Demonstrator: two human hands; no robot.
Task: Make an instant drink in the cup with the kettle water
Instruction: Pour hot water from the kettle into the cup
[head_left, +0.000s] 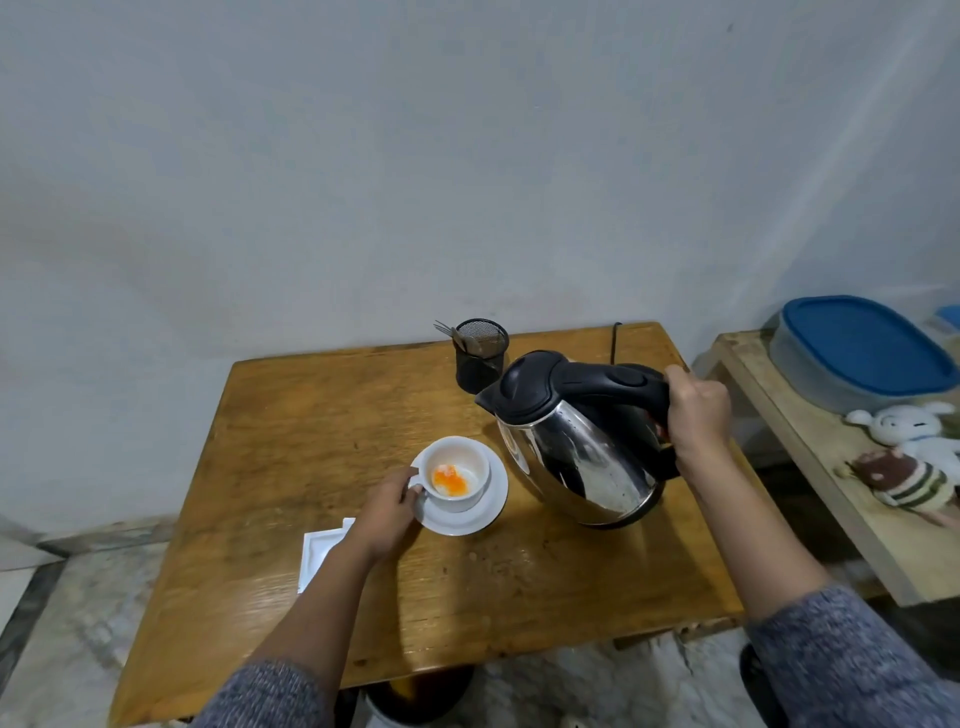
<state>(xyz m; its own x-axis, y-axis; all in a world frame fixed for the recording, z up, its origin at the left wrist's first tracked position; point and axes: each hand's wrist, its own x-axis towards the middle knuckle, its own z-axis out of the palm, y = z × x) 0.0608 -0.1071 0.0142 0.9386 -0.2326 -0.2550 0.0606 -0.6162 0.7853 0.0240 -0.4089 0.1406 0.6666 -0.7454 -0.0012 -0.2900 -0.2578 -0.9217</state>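
Observation:
A white cup (457, 486) stands on a white saucer (483, 519) near the middle of the wooden table (311, 415). Orange powder lies in the cup's bottom. My left hand (387, 512) grips the cup's handle at its left side. A steel kettle (576, 452) with a black lid and handle is lifted and tilted left, its spout pointing toward the cup. My right hand (696, 410) is closed around the kettle's black handle. No water stream is visible.
A black mesh holder (480, 358) with cutlery stands behind the kettle. A white torn sachet (319, 551) lies left of my forearm. A cord (615, 343) runs off the back edge. To the right, a side shelf (779, 447) bears a blue-lidded box (857, 348) and soft toys (909, 462).

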